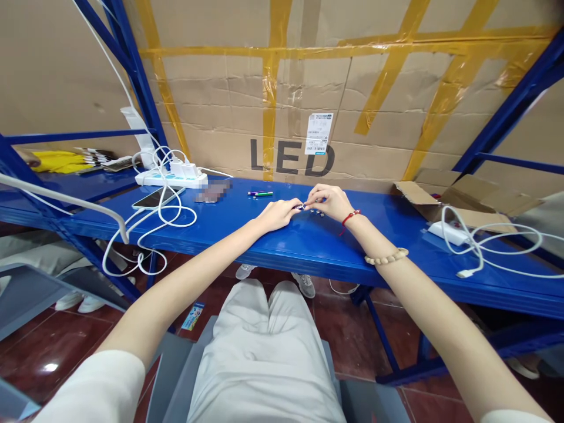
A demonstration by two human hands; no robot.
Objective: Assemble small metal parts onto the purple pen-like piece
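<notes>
Left shelf: yellow fabric [61,161] and flat packets are seen, their print too small to be read.
Power strip [173,177]: white, with chargers plugged in; white cables [150,226] are looped over the tabletop [308,241] edge.
Phone [154,198]: laid screen-up beside the cables.
Blurred patch: an item near the phone cannot be made out.
Pens [259,193]: laid behind the hands.
Left hand [277,214]: fingers pinched on a small metal piece [304,207], mostly hidden.
Right hand [328,201]: fingers closed on the same piece, at the tabletop's middle.
Cardboard box [291,106]: "LED" is printed; its label [319,133] is unreadable.
Right: an open carton [467,197], cut off.
</notes>
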